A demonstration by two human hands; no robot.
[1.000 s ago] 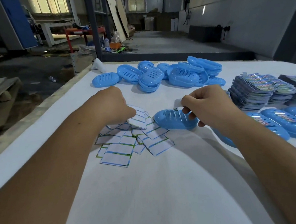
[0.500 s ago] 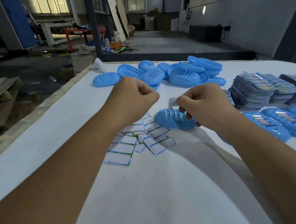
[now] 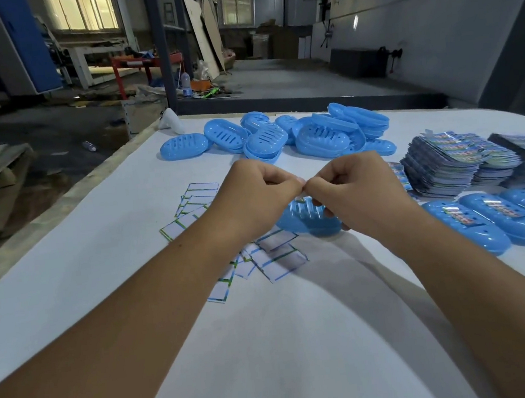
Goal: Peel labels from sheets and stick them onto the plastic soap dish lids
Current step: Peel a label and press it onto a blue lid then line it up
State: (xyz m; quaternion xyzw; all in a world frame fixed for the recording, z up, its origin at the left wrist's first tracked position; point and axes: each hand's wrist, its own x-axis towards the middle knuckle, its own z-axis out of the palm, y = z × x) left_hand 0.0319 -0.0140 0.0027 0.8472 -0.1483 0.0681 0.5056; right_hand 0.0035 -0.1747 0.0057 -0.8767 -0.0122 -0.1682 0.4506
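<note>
Above the middle of the white-covered table (image 3: 69,284), the left hand (image 3: 254,196) and the right hand (image 3: 357,189) are brought together, fingers curled, with the fingertips of both meeting at one spot. Something small seems to be pinched there, but what it is cannot be told. Just beneath the hands, a blue soap dish lid (image 3: 305,220) is seen lying on the cloth, slots upward, partly hidden by the right hand. Peeled backing papers (image 3: 277,255) are scattered to the left of and nearer than this lid. At the far side, a heap of unlabelled blue lids (image 3: 280,135) is piled. To the right, stacks of label sheets (image 3: 445,166) are set, and nearer than them a row of labelled lids (image 3: 490,220) is laid side by side.
</note>
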